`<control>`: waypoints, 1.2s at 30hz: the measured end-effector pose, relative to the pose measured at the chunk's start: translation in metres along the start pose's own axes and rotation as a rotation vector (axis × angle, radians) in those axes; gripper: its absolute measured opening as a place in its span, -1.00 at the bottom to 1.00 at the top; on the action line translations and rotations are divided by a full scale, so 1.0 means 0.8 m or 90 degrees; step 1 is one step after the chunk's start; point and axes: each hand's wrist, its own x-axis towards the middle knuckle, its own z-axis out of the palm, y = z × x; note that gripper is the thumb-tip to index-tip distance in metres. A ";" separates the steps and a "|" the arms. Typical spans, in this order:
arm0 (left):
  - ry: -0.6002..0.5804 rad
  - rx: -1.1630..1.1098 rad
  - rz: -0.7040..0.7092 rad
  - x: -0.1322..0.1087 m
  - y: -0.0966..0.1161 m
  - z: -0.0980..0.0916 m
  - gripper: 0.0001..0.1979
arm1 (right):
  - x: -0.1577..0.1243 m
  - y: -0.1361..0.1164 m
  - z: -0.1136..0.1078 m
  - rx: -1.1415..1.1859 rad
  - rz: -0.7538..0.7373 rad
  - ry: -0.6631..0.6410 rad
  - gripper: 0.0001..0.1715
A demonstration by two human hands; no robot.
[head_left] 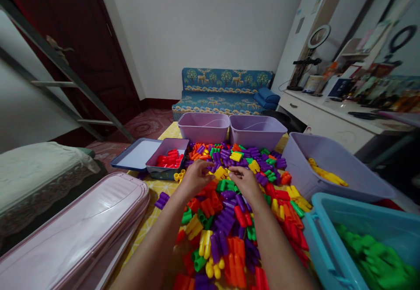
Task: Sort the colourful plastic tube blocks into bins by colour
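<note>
Both hands reach over a heap of plastic bullet-shaped building blocks (226, 220) in purple, red, orange, yellow and green. My left hand (194, 178) is at the left of a yellow block (220, 173), thumb and fingers apart, with nothing visible between them. On the block's other side, my right hand (245, 181) has its thumb and fingertips drawn together at the yellow block's edge. Its fingertips partly hide what they pinch. Green blocks (227, 186) lie just below the two hands.
Two lilac bins (203, 126) stand behind the heap. At the right are another lilac bin (331, 154) holding yellow pieces and a blue bin (323, 233) holding green ones. A hinged box (154, 161) with red blocks sits at the left, near stacked pink lids (75, 224).
</note>
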 end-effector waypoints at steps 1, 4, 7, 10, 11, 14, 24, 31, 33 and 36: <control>-0.020 0.032 0.016 -0.003 0.007 -0.014 -0.70 | 0.000 0.000 0.000 0.001 -0.001 -0.002 -0.70; -0.191 0.102 0.043 -0.018 0.030 -0.048 -0.70 | 0.000 -0.003 -0.002 -0.009 -0.002 -0.012 -0.71; -0.320 0.161 0.075 -0.034 0.044 -0.048 -0.44 | -0.001 -0.010 -0.006 -0.018 -0.012 -0.017 -0.72; -0.311 0.250 0.113 -0.039 0.048 -0.016 -0.17 | -0.003 -0.018 -0.012 -0.024 -0.018 -0.012 -0.71; -0.292 0.277 0.109 -0.039 0.048 -0.004 -0.16 | -0.003 -0.021 -0.013 -0.023 -0.021 -0.006 -0.70; -0.188 0.347 0.050 -0.033 0.050 0.021 -0.33 | -0.002 -0.026 -0.015 0.010 -0.032 0.025 -0.70; -0.228 0.097 0.267 -0.048 0.092 0.048 -0.48 | 0.011 0.000 -0.042 0.496 0.174 0.234 -0.66; -0.052 -0.190 0.038 -0.028 0.066 0.074 -0.81 | 0.007 -0.009 -0.046 0.544 0.127 0.183 -0.58; 0.004 -0.386 -0.124 -0.016 0.049 0.063 -0.67 | 0.001 -0.025 -0.034 0.486 0.098 0.114 -0.56; 0.044 -0.615 -0.248 -0.006 0.033 0.049 -0.51 | -0.009 -0.044 -0.011 0.310 0.015 -0.006 -0.52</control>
